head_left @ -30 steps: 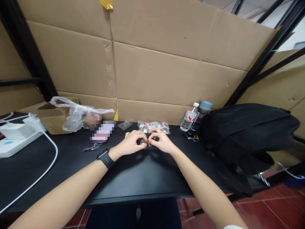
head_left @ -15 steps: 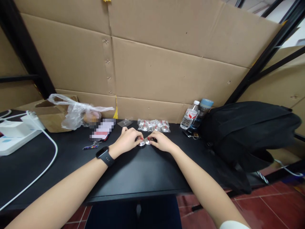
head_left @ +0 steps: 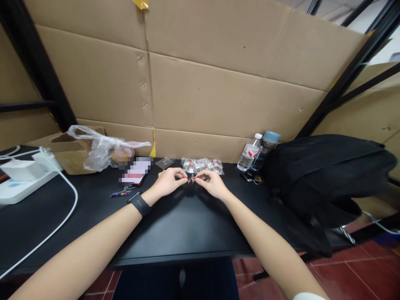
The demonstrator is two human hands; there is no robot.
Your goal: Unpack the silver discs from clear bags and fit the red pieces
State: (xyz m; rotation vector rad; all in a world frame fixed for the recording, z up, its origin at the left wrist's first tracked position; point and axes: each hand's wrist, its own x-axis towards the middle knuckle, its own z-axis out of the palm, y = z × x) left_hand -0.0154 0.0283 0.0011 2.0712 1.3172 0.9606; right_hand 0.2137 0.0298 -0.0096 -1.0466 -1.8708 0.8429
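Silvery and shiny, a small round disc with a red knob [head_left: 189, 180] is, in the head view, pinched between thumb and fingers of the left hand [head_left: 169, 182]; a matching red-knobbed disc [head_left: 193, 179] is pinched likewise in the right hand [head_left: 214, 183]. Half a second ago both discs showed their broad faces; now they stand nearly edge-on, close together over the matt black tabletop [head_left: 187, 233]. Whether they touch is too small to tell. The work appears to have reached lining them up face to face. Beyond the hands lie clear plastic packets of red-and-silver pieces [head_left: 202, 165].
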